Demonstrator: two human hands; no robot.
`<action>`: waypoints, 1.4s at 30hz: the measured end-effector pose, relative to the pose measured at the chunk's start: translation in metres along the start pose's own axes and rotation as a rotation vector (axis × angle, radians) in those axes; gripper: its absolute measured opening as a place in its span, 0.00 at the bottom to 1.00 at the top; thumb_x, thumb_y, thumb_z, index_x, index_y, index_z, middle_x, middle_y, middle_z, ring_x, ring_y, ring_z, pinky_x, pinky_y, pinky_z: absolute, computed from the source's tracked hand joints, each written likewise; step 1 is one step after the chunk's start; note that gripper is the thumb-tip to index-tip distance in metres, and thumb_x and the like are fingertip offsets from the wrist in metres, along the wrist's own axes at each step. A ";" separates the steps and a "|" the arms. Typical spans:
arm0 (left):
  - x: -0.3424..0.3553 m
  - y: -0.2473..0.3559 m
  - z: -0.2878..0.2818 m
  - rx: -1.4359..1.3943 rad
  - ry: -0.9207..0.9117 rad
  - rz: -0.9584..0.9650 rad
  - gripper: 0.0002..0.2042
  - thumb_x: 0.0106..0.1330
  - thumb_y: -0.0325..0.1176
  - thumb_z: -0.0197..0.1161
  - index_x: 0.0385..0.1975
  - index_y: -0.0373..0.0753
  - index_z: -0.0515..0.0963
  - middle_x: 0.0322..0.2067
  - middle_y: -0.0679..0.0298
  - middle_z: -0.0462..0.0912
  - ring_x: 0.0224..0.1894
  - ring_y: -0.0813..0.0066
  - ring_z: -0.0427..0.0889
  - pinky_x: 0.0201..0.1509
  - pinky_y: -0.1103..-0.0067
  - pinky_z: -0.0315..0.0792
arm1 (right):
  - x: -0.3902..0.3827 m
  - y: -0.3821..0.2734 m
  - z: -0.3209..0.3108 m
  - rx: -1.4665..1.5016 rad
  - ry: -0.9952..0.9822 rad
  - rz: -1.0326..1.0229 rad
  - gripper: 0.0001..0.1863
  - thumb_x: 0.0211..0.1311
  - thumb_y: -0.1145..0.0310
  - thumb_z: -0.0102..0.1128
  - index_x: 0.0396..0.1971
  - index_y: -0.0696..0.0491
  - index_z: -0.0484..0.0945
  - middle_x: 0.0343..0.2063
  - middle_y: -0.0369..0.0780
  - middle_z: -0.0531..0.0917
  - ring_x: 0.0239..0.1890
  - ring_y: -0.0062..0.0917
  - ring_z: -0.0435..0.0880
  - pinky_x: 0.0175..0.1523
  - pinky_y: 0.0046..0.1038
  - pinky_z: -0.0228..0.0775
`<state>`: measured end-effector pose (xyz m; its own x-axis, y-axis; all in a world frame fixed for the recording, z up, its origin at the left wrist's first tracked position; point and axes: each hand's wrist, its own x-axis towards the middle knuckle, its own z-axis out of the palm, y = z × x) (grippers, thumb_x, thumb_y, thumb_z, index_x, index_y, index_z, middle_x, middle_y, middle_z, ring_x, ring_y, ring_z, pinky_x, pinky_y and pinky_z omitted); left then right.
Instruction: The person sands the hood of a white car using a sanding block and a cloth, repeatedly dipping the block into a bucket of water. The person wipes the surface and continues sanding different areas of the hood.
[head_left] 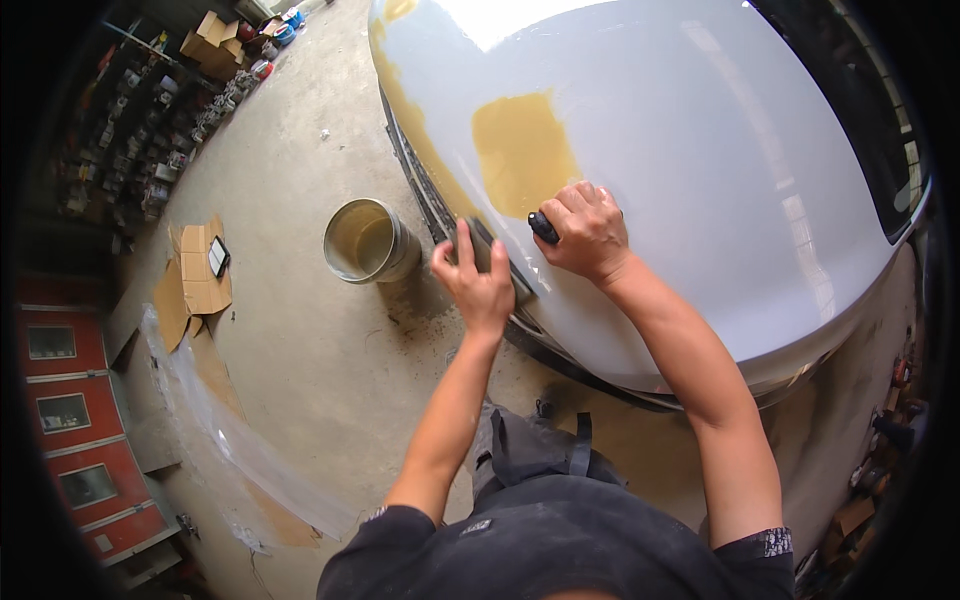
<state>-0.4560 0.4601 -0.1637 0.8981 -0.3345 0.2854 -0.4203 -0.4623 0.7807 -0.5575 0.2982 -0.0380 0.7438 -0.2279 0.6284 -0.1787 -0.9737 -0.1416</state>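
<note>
My right hand point(590, 230) is closed on a black object point(544, 227), seemingly a handle, over a light silver car panel point(700, 150). Just beyond it is a squarish mustard-yellow patch point(522, 150); more yellow runs along the panel's edge. My left hand point(475, 285) has its fingers spread at that edge, against or over a dark flat strip point(515, 280); whether it touches this is unclear. To its left stands a round metal bucket point(341, 255) with murky liquid inside. What lies under my right fist is hidden.
Flattened cardboard point(200, 280), a small dark-rimmed item point(218, 256) and plastic sheeting point(260, 470) lie on the concrete floor point(300, 120) at left. Cluttered shelving point(120, 130) and boxes point(210, 45) stand behind, red doors point(65, 380) at lower left. More clutter lines the far right.
</note>
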 end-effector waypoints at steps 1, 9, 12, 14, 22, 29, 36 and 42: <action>0.022 -0.001 0.006 0.020 0.012 -0.057 0.33 0.65 0.49 0.65 0.68 0.41 0.73 0.59 0.43 0.62 0.63 0.44 0.63 0.73 0.59 0.57 | 0.000 0.001 0.000 -0.006 -0.009 -0.005 0.10 0.41 0.67 0.72 0.24 0.47 0.78 0.28 0.34 0.79 0.36 0.31 0.80 0.40 0.36 0.72; 0.123 0.025 0.008 -0.009 0.096 -0.224 0.33 0.65 0.52 0.61 0.68 0.43 0.73 0.68 0.43 0.59 0.68 0.41 0.60 0.74 0.58 0.54 | 0.000 -0.001 0.003 -0.027 -0.014 -0.007 0.09 0.47 0.61 0.70 0.21 0.48 0.78 0.26 0.36 0.78 0.36 0.31 0.80 0.40 0.37 0.71; 0.044 0.037 -0.006 0.109 0.042 0.014 0.30 0.63 0.45 0.63 0.67 0.45 0.76 0.65 0.45 0.63 0.67 0.43 0.59 0.74 0.55 0.53 | 0.000 -0.001 0.003 -0.029 0.000 -0.008 0.09 0.47 0.62 0.70 0.21 0.48 0.78 0.26 0.36 0.78 0.36 0.31 0.80 0.40 0.37 0.72; 0.052 0.039 -0.005 0.117 0.014 -0.014 0.28 0.62 0.43 0.64 0.65 0.45 0.78 0.64 0.45 0.63 0.66 0.44 0.60 0.74 0.55 0.54 | 0.001 0.000 0.003 -0.032 0.002 -0.004 0.09 0.47 0.62 0.69 0.21 0.48 0.78 0.26 0.37 0.78 0.36 0.32 0.80 0.41 0.36 0.72; 0.109 0.054 0.000 0.023 0.069 -0.132 0.29 0.66 0.50 0.60 0.65 0.44 0.77 0.65 0.46 0.65 0.67 0.44 0.60 0.73 0.56 0.55 | 0.010 0.003 0.012 0.008 -0.035 -0.038 0.09 0.45 0.64 0.69 0.20 0.49 0.76 0.23 0.37 0.78 0.32 0.31 0.80 0.38 0.35 0.71; 0.086 0.051 0.002 0.137 0.047 0.067 0.26 0.62 0.43 0.63 0.62 0.45 0.79 0.63 0.45 0.65 0.62 0.43 0.63 0.71 0.56 0.58 | 0.029 0.013 0.015 0.005 -0.080 -0.047 0.10 0.46 0.64 0.70 0.20 0.49 0.76 0.24 0.37 0.79 0.32 0.32 0.81 0.38 0.36 0.73; 0.094 0.074 -0.015 0.034 -0.049 -0.202 0.27 0.66 0.45 0.57 0.64 0.42 0.77 0.68 0.45 0.59 0.66 0.44 0.57 0.72 0.49 0.56 | 0.042 0.043 0.004 -0.094 0.045 0.058 0.09 0.45 0.66 0.71 0.23 0.48 0.77 0.26 0.35 0.79 0.35 0.32 0.80 0.41 0.36 0.72; 0.125 0.052 0.002 0.099 0.050 0.026 0.26 0.65 0.44 0.62 0.63 0.45 0.79 0.61 0.46 0.67 0.64 0.46 0.63 0.72 0.55 0.56 | 0.043 0.051 0.007 -0.096 0.016 0.008 0.09 0.44 0.66 0.72 0.23 0.47 0.78 0.28 0.35 0.80 0.35 0.32 0.80 0.40 0.36 0.72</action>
<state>-0.3658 0.3922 -0.0885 0.8910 -0.3075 0.3339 -0.4520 -0.5341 0.7144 -0.5302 0.2393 -0.0240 0.7317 -0.2346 0.6400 -0.2460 -0.9665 -0.0730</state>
